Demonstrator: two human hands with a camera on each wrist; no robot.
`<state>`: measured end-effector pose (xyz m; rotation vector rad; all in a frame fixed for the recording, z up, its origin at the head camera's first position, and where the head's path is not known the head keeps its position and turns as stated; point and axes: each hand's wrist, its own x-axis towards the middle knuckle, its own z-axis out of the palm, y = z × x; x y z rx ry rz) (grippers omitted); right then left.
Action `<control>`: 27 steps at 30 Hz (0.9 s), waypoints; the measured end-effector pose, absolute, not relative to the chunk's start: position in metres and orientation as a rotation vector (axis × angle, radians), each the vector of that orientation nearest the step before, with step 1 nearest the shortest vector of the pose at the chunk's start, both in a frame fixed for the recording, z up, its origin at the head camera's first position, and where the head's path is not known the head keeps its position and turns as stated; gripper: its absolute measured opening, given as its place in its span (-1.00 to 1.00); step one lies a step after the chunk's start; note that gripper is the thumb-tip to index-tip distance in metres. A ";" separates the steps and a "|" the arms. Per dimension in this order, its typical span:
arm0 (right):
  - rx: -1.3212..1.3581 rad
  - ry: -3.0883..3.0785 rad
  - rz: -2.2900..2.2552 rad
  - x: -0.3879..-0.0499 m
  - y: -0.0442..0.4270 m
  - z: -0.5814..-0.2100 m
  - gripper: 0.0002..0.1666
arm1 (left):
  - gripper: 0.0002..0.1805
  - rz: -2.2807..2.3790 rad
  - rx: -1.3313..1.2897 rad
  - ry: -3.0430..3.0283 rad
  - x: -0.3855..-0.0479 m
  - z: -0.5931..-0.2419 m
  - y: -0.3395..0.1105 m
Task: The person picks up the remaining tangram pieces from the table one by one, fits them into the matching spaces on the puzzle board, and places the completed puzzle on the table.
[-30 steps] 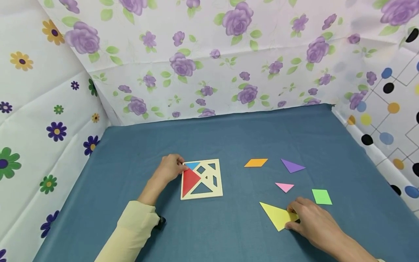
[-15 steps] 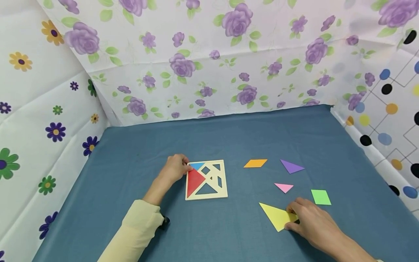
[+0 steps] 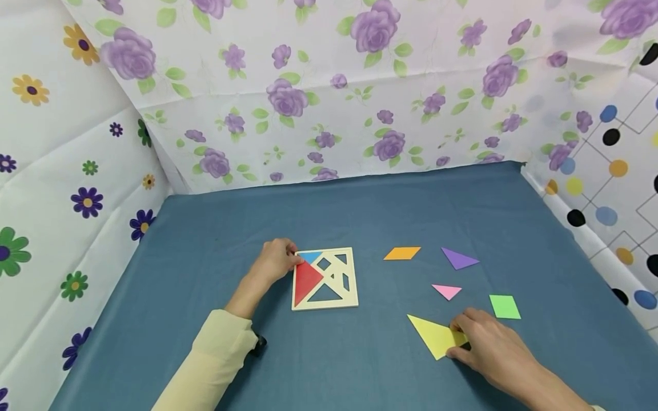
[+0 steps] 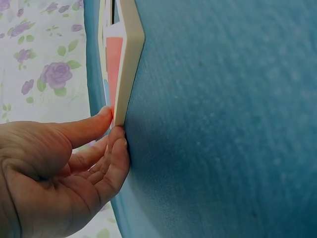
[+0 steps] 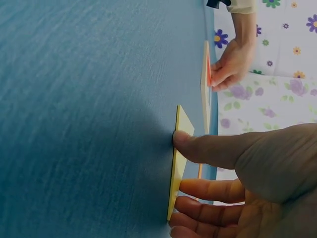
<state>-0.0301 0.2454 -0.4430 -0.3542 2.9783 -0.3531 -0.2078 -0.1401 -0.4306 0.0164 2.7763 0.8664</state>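
My left hand (image 3: 274,261) pinches the upper left corner of a cream tangram tray (image 3: 352,285), thumb on top and fingers at the edge, as the left wrist view shows. A large red triangle (image 3: 305,283) and a smaller blue triangle (image 3: 309,256) sit in the tray; its other cutouts show the cloth. Further right, my right hand (image 3: 496,348) holds a large yellow triangle (image 3: 430,335) at its right end between thumb and fingers. In the right wrist view the yellow triangle (image 5: 184,124) lies on or very near the cloth; the fingers cover part of it.
Loose on the blue cloth (image 3: 247,220) lie an orange parallelogram (image 3: 402,253), a purple triangle (image 3: 458,260), a pink triangle (image 3: 447,291) and a green square (image 3: 505,307). A flowered sheet (image 3: 319,114) hangs behind, with patterned sheets at both sides.
My left hand has shifted the tray slightly to the right, between the first and second frames. The right hand and the yellow triangle have stayed in place.
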 end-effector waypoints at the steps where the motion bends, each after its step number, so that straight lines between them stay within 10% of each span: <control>1: -0.365 2.986 -0.352 -0.029 0.245 -0.443 -0.47 | -0.64 0.865 0.021 2.778 -0.208 -0.430 -0.140; 27: -0.650 2.906 -0.417 -0.034 0.225 -0.434 -0.18 | -0.69 0.885 0.007 2.791 -0.205 -0.430 -0.139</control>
